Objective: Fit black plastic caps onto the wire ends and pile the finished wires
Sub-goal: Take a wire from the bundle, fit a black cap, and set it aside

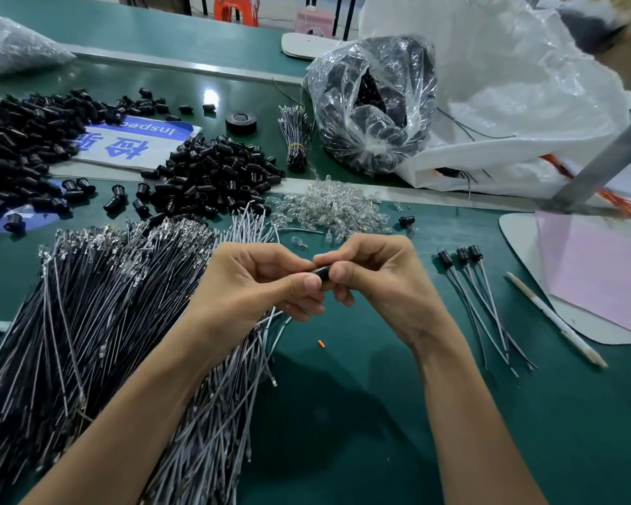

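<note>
Pinching one black cap [321, 273] together, left hand [259, 282] and right hand [376, 275] curl tight.

One black cap [321, 273], a short glossy cylinder lying crosswise, is pinched between the fingertips of the left hand [255, 282] and the right hand [376, 282] at the middle of the view. From it, toward eight o'clock, a large heap of loose wires [99, 322] (black and grey, with bare metal terminals at their far ends) fans out flat. At eleven o'clock lies a mound of loose caps [215, 173], with a wider spread of caps [22, 140] at ten o'clock. At three o'clock three finished wires [487, 308] lie side by side, their capped ends pointing to twelve and their tails crossing.
</note>
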Tool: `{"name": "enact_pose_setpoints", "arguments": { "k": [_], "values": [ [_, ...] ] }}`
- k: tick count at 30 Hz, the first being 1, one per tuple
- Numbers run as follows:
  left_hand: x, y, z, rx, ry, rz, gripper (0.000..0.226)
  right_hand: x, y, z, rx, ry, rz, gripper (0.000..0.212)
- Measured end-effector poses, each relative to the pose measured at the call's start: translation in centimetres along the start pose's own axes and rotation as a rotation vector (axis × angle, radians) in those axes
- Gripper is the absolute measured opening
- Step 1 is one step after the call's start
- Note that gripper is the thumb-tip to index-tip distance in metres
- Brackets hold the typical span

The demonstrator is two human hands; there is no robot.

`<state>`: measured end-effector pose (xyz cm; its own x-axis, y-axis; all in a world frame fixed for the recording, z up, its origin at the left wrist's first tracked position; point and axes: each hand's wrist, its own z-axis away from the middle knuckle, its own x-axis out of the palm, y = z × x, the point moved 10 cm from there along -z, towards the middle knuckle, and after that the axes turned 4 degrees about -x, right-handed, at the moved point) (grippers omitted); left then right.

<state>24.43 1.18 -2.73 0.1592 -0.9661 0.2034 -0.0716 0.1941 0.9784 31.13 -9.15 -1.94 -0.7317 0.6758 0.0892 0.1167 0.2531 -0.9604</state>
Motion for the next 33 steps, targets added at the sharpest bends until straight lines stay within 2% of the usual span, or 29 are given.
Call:
{"name": "enact_pose_setpoints", "arguments": {
  "k": [3,6,8,11,13,15,17,19,21,23,25,27,30,33],
  "values": [
    [-0.5,0.0,0.0,0.005,0.048,0.016,0.017,0.2,-0.2,0.0,-0.04,0.045,0.035,0.013],
    [-1.1,-0.3,-0.2,-0.014,0.105,0.088,0.015,1.3,-0.1,0.0,-0.052,0.02,0.035,0.019],
    [-0.8,-0.5,-0.3,-0.034,0.09,0.124,0.016,1.4,-0.8,-0.1,-0.106,0.036,0.057,0.016],
    [-0.6,0.2,-0.3,-0.01,0.039,0.153,0.023,0.2,-2.0,-0.2,-0.14,0.154,-0.055,0.014],
    [-2.0,1.0,-0.2,0.053,0.115,0.197,0.026,-1.9,-3.2,0.1,-0.127,0.257,-0.184,0.018],
    [-3.7,1.6,0.0,0.097,0.218,0.247,0.02,-5.2,-5.1,1.2,-0.115,0.39,-0.154,0.022],
    [-4.5,1.7,0.2,0.115,0.291,0.256,0.015,-9.1,-7.1,2.7,-0.073,0.533,0.102,0.022],
    [-5.0,1.6,0.5,0.127,0.357,0.251,0.013,-12.0,-9.1,3.7,-0.025,0.625,0.568,0.015],
    [-5.8,1.5,0.9,0.134,0.444,0.263,0.009,-13.7,-8.9,3.4,0.096,0.582,1.07,0.015],
    [-6.8,1.5,1.3,0.141,0.531,0.28,0.009,-15.1,-6.5,3.0,0.305,0.462,1.388,0.024],
    [-7.7,1.5,1.7,0.149,0.598,0.287,0.011,-16.1,-4.3,3.0,0.447,0.392,1.468,0.03],
    [-8.2,1.6,2.0,0.153,0.645,0.285,0.013,-16.3,-2.8,3.1,0.492,0.363,1.453,0.034],
    [-8.5,1.5,2.1,0.15,0.684,0.274,0.015,-15.8,-2.7,3.1,0.47,0.369,1.532,0.041],
    [-8.6,1.5,2.1,0.152,0.694,0.255,0.015,-14.1,-4.0,2.6,0.348,0.411,1.596,0.032]
  ]
}}
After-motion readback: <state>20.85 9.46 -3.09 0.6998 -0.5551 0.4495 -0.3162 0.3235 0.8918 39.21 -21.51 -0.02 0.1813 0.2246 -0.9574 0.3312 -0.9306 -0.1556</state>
